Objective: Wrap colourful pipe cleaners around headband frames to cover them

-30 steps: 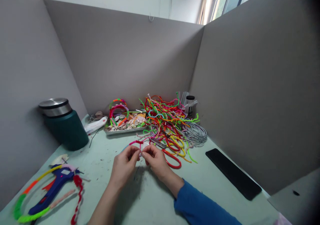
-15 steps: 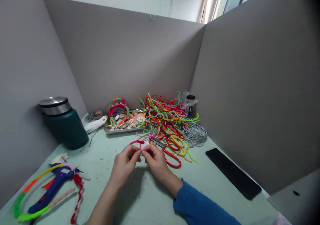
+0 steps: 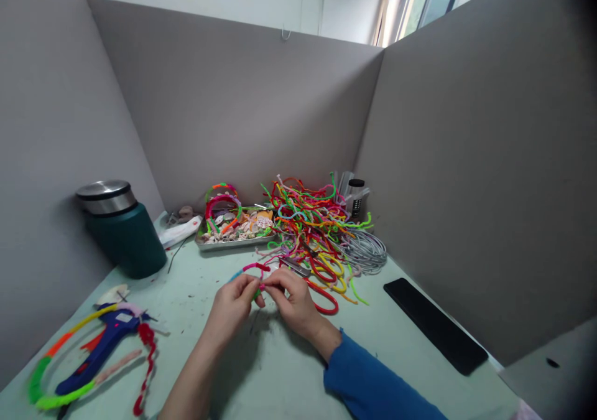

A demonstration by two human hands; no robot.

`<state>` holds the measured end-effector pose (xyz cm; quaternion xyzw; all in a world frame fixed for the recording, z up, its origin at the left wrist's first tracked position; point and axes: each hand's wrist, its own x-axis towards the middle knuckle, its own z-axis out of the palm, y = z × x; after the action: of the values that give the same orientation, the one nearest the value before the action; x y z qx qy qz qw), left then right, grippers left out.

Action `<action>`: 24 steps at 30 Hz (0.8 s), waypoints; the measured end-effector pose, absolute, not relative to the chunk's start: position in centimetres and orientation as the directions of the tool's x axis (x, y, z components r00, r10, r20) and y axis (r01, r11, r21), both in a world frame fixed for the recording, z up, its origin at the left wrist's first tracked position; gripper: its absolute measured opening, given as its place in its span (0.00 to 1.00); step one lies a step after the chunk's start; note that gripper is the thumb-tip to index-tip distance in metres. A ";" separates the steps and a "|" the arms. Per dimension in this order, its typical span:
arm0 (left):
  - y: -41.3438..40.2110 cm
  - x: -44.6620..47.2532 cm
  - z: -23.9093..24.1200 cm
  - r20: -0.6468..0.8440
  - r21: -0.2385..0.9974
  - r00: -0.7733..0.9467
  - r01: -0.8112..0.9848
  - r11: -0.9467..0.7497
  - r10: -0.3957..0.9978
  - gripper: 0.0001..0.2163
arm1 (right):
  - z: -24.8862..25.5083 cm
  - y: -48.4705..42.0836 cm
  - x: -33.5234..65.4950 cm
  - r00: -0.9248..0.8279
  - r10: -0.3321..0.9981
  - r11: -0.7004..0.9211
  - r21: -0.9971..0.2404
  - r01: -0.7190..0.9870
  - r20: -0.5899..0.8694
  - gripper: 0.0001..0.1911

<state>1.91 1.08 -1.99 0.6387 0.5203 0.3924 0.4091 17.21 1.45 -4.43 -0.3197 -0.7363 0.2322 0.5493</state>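
My left hand [image 3: 236, 302] and my right hand [image 3: 291, 302] meet over the middle of the table, fingertips pinched together. Between them is a small ring [image 3: 250, 266] wrapped in fuzzy pipe cleaner, blue, pink and dark red along its far arc, with a bit of green by the left fingers. A pink pipe cleaner [image 3: 262, 276] runs from the ring's far side down to the pinch. The fingers hide the ring's near part. Just beyond my right hand lie red-handled scissors [image 3: 323, 297] and yellow-handled scissors [image 3: 336, 274].
A heap of pipe cleaners [image 3: 308, 211], a coil of grey wire [image 3: 368, 251] and a metal tray [image 3: 233, 244] stand at the back. On the left are a green flask [image 3: 128, 239], a blue glue gun [image 3: 100, 348] and a multicoloured ring [image 3: 38, 376]. A black slab [image 3: 433, 323] lies right.
My left fingers have shifted their hold on the ring, turning slightly, so that green and more pink show between the hands. My right hand stays pinched in nearly the same place.
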 end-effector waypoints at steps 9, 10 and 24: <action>0.8 2.3 -1.7 0.116 0.895 0.136 0.416 -0.163 0.984 0.14 | -5.2 1.9 16.9 -0.081 0.876 0.481 -0.874 0.069 0.476 0.04; 0.9 2.3 -1.8 0.120 0.890 0.130 0.426 -0.165 0.984 0.13 | -5.3 2.0 16.7 -0.083 0.897 0.438 -0.899 0.022 0.435 0.03; 1.1 2.7 -2.8 0.141 0.792 0.144 0.577 -0.199 0.979 0.10 | -5.3 2.1 16.2 -0.125 0.964 0.221 -0.967 -0.122 0.236 0.06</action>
<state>2.73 1.10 -2.81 0.6959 0.5592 0.3393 0.2963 16.24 2.11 -5.32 -0.3753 -0.5603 0.4984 0.5448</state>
